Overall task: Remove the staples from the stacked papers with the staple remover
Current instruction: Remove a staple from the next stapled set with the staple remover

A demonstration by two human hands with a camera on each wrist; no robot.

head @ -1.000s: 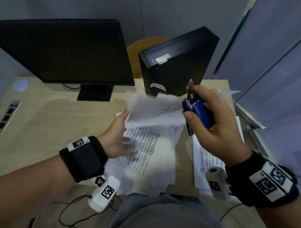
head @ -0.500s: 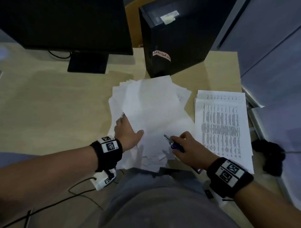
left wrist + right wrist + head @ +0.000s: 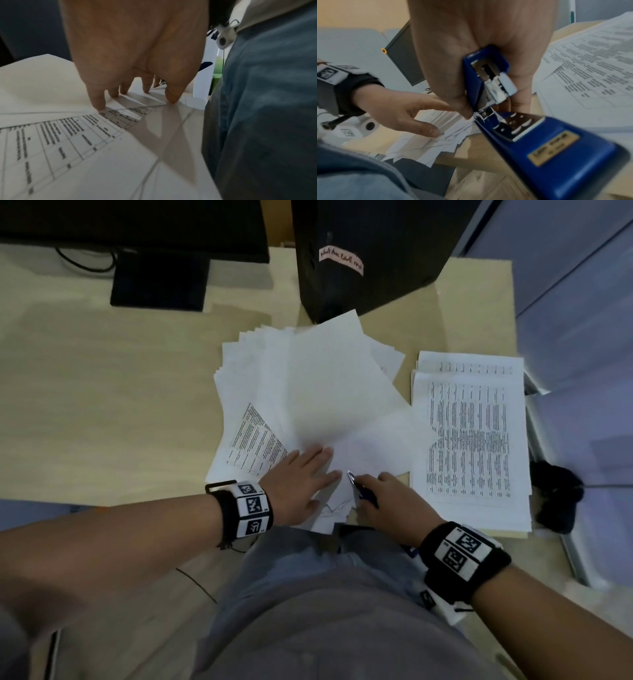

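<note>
The left hand [image 3: 301,484] lies flat with fingers spread and straight on the fanned stacked papers [image 3: 329,392], apparently to pin the sheets so they do not slide or lift while the tool works at their near corner. The right hand [image 3: 390,501] is curled round the blue staple remover [image 3: 363,491], gripping its handle close to the head, a hold that probably gives fine control of the tip. The remover sits at the near edge of the worktop [image 3: 120,392], just beside the left thumb; its long axis runs diagonally, metal tip pointing away from the person and leftward toward the papers' lower corner. Whether the tip is under a staple cannot be told. A second printed pile [image 3: 472,433] lies to the right, apart from the work.
</note>
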